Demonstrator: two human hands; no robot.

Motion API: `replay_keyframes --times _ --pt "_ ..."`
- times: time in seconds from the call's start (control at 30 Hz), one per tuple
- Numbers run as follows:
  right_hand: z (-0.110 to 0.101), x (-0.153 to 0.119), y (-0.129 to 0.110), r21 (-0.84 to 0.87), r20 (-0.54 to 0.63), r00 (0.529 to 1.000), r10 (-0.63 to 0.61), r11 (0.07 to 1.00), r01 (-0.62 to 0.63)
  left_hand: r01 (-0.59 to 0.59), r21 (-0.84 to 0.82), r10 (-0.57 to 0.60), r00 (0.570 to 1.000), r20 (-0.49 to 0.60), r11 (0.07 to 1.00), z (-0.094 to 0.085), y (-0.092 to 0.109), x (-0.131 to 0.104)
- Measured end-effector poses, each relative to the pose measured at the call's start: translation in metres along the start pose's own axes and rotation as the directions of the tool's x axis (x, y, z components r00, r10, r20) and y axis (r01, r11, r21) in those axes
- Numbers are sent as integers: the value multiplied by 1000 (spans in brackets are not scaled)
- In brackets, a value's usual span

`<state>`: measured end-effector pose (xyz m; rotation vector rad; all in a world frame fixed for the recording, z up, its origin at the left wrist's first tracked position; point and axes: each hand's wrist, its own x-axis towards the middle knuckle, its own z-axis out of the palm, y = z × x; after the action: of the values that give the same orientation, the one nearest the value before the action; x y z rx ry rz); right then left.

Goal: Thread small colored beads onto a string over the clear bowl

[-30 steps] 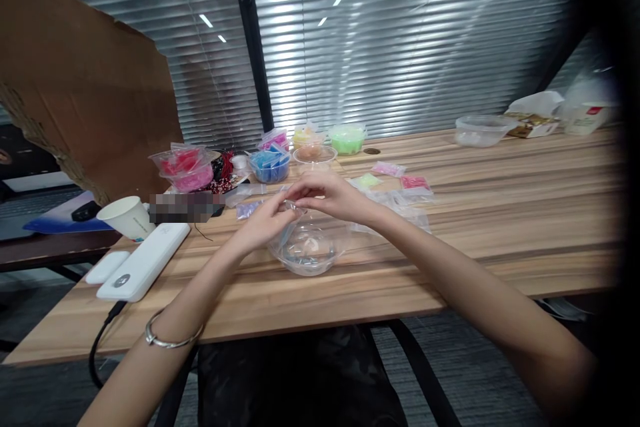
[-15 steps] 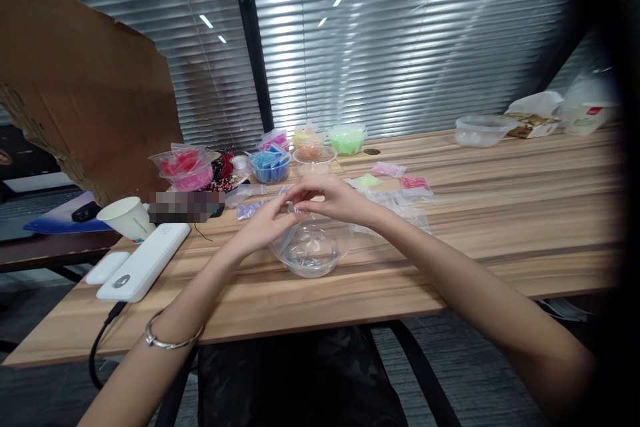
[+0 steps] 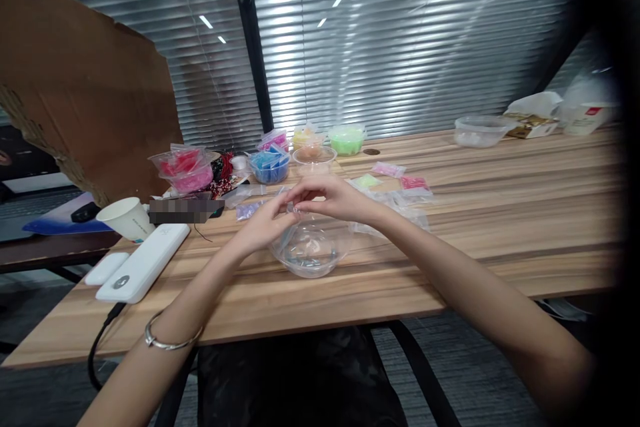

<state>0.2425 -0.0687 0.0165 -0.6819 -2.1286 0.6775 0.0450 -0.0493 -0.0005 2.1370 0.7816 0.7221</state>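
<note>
A clear round plastic bowl (image 3: 313, 260) stands near the front of the table, with a few small bluish bits at its bottom. Above its far left rim, my left hand (image 3: 267, 221) and my right hand (image 3: 327, 197) meet at the fingertips. Both are closed in a pinch on what looks like a small clear plastic bag (image 3: 289, 230), which hangs down toward the bowl. Fingers hide most of its upper edge. Behind my hands lies a small bag of purple beads (image 3: 247, 211), and flat clear bags (image 3: 400, 207) lie to the right.
Tubs of blue bags (image 3: 270, 167), pink bags (image 3: 187, 170) and green beads (image 3: 347, 140) line the back. An open clear cup (image 3: 315, 159) stands before them. At left are a paper cup (image 3: 127, 219) and a white power bank (image 3: 145, 263). A clear container (image 3: 480, 131) sits back right.
</note>
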Motion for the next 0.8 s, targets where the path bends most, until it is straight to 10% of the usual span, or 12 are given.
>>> replay_keyframes --times 0.8 --pt "2 1 4 24 -59 998 -31 999 32 33 30 -33 999 0 999 0 0 1"
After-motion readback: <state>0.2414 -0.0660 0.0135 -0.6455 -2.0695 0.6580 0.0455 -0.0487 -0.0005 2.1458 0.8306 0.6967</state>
